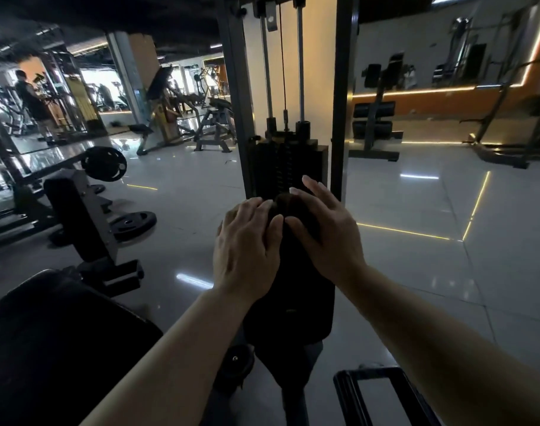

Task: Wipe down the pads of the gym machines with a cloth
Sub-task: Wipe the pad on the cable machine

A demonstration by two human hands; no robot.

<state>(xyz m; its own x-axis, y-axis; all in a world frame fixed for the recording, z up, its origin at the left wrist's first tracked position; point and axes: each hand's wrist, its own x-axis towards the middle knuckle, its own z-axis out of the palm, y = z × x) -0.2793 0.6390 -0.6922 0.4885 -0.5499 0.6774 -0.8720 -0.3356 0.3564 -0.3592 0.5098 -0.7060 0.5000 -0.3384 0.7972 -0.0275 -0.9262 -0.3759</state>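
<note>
Pad [288, 302]: black, upholstered, narrow and upright, mounted on the frame of a cable machine, low in the middle of the view and directly in front of the weight stack [288, 167]. Cloth [293, 210]: dark, bunched at the top edge of the pad, lying between the two hands (its outline is hard to separate from the pad in the dim light). Left hand [247, 250]: laid flat on the upper left of the pad, fingers straight and close together, fingertips touching the cloth. Right hand [327, 229]: spread over the upper right of the pad, fingers extended and slightly fanned, thumb against the cloth; neither hand curls round anything. Weight stack: black plates under two chrome guide rods [301, 66] and a central cable. Second black pad [53, 333]: large, lower left. Weight plates [104, 163]: on a bar and on the floor at left. Floor [416, 272]: glossy pale tiles with yellow lines. A person [32, 96] stands far off at left among other machines.
</note>
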